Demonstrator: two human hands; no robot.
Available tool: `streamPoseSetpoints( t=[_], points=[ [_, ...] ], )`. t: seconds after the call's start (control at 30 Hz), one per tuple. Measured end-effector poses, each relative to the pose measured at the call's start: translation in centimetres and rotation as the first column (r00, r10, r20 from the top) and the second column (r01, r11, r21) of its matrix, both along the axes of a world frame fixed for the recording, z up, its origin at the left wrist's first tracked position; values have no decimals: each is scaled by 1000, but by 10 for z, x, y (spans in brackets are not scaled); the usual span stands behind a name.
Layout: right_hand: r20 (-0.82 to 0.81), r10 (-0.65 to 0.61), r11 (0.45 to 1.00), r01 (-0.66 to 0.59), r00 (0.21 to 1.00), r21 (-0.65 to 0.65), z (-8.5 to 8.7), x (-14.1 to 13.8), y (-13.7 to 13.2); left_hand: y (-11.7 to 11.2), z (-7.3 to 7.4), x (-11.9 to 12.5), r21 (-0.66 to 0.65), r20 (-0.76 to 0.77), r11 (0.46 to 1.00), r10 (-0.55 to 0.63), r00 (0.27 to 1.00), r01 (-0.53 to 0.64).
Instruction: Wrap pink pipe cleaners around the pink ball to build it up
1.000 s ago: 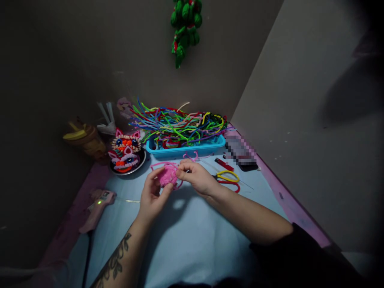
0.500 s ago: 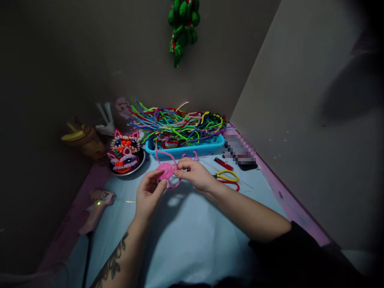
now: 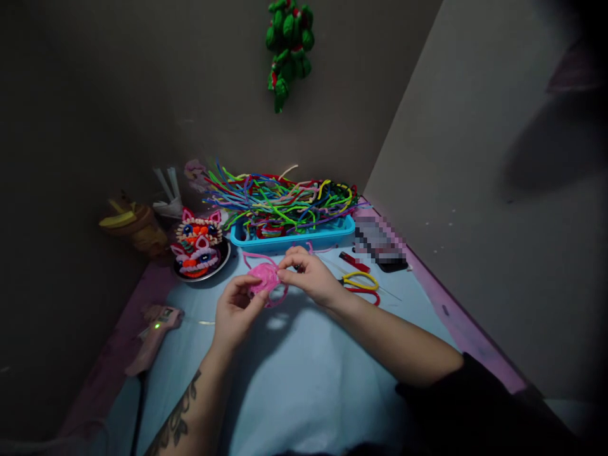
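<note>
Between my two hands is a pink pipe-cleaner piece (image 3: 264,276), a dense round coil with loose loops above and below it. My left hand (image 3: 237,305) grips the coil from its left, thumb below and fingers over the face. At the right edge of the coil, my right hand (image 3: 306,273) pinches the pink strand where the loops meet. The piece is held above the blue table cover (image 3: 304,380). My fingertips hide part of the right edge.
Behind my hands a blue tray (image 3: 294,239) overflows with colourful pipe cleaners (image 3: 289,196). Scissors (image 3: 361,280), a red lighter (image 3: 354,261) and a phone (image 3: 392,264) lie right. At left are a glue gun (image 3: 154,335) and a bowl (image 3: 223,265) holding fuzzy lion-like heads (image 3: 197,244).
The pink piece has tilted, so its upper loop lies lower and flatter than before. Both hands keep their hold in nearly the same place.
</note>
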State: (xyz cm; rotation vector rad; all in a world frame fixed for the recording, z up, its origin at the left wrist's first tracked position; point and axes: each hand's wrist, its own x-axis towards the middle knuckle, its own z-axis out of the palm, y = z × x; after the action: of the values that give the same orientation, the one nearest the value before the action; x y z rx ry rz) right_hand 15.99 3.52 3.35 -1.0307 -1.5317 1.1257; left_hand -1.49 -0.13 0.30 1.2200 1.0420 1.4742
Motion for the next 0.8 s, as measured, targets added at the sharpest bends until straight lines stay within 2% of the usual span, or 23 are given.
streamPoseSetpoints(
  t=[0.13, 0.2, 0.27, 0.33, 0.37, 0.43, 0.5, 0.53, 0.6, 0.67, 0.7, 0.73, 0.8],
  points=[
    [102, 19, 997, -27, 995, 70, 6, 6, 0, 1, 3, 1, -51, 76, 997, -46, 996, 50],
    [143, -42, 976, 10, 989, 220, 9, 10, 0, 3, 5, 2, -108, 159, 991, -62, 985, 80],
    [253, -94, 893, -31, 963, 450, 13, 15, -1, 5, 8, 2, -164, 230, 979, -80, 970, 120],
    [411, -124, 770, -174, 903, 613, 17, 20, -1, 6, 10, 1, -196, 275, 964, -120, 954, 177],
    [479, -133, 725, -245, 868, 644, 19, 22, -1, 6, 10, 1, -203, 281, 957, -147, 948, 208],
    [553, -148, 673, -326, 820, 664, 20, 24, 0, 6, 9, 0, -201, 250, 947, -197, 948, 250],
    [568, -156, 640, -355, 808, 681, 19, 25, 2, 5, 6, 1, -166, 144, 961, -200, 969, 223],
    [567, -163, 625, -360, 808, 693, 16, 24, 2, 5, 4, 1, -129, 61, 977, -161, 985, 168],
    [559, -192, 617, -344, 806, 708, 10, 22, 5, 5, 1, 2, 1, -156, 1000, 24, 987, -24],
    [552, -232, 644, -299, 801, 704, 1, 20, 7, 4, 0, 3, 176, -355, 962, 260, 898, -209],
    [546, -248, 663, -270, 801, 698, -3, 19, 8, 3, 0, 3, 244, -431, 938, 331, 839, -245],
    [536, -257, 682, -242, 804, 690, -7, 17, 9, 1, 0, 3, 282, -492, 929, 355, 795, -240],
    [523, -256, 710, -209, 813, 673, -14, 14, 9, -1, 0, 4, 273, -572, 947, 301, 763, -169]
  ],
)
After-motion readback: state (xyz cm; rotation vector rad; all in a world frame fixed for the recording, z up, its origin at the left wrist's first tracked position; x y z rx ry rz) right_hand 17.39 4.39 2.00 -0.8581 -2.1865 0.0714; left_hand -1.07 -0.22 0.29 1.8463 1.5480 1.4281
